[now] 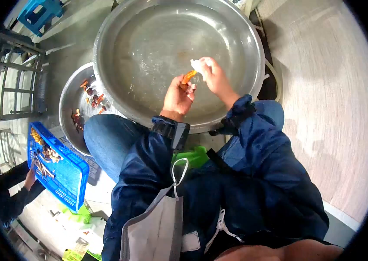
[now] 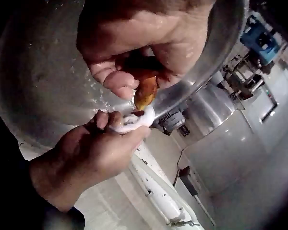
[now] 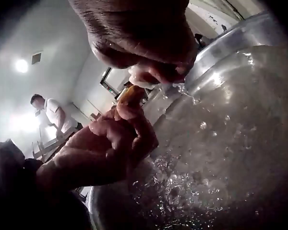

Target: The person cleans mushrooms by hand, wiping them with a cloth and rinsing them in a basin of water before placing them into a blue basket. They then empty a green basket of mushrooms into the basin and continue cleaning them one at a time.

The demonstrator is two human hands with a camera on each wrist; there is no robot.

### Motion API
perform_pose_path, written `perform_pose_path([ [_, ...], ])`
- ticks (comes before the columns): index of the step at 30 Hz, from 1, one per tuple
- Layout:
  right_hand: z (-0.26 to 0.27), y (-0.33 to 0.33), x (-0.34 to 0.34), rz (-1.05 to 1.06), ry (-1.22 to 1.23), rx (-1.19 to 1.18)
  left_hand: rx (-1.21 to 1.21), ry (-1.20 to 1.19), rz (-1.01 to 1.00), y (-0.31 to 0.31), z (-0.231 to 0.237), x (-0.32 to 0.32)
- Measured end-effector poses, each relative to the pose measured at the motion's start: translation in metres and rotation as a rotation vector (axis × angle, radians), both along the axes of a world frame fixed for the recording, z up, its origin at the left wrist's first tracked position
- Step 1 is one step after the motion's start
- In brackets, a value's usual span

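Note:
Over a large metal basin of water, my left hand grips an orange-brown piece, perhaps a mushroom, its tip pointing toward the right hand. My right hand pinches a wet white cloth or pad beside that tip. In the left wrist view the white cloth lies against or very near the end of the orange-brown piece. The right wrist view shows the piece between the left fingers, below the right hand, which hides most of the cloth.
A smaller metal bowl with several reddish-brown pieces stands at the left of the basin. Farther left, another person's hand touches a blue basket holding pieces. A blue stool is at the upper left, a metal rack below it.

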State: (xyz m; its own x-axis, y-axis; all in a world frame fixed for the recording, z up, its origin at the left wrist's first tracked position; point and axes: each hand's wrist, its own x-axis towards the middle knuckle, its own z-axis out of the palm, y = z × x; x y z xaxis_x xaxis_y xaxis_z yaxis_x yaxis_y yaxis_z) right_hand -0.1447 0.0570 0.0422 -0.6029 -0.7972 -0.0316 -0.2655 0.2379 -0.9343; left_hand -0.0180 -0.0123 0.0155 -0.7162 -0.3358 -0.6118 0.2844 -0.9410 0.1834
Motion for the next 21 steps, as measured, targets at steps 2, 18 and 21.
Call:
perform_pose_path([
  [2, 0.004, 0.007, 0.011, 0.195, -0.017, -0.198, -0.018, 0.05, -0.031, 0.001, -0.005, 0.0],
  [18, -0.004, 0.003, 0.011, 0.431, 0.397, -0.209, -0.486, -0.092, -0.1, 0.011, -0.01, -0.002],
  [21, 0.016, -0.004, 0.009, 0.012, 0.006, 0.219, -0.379, -0.082, -0.197, 0.01, -0.006, -0.003],
])
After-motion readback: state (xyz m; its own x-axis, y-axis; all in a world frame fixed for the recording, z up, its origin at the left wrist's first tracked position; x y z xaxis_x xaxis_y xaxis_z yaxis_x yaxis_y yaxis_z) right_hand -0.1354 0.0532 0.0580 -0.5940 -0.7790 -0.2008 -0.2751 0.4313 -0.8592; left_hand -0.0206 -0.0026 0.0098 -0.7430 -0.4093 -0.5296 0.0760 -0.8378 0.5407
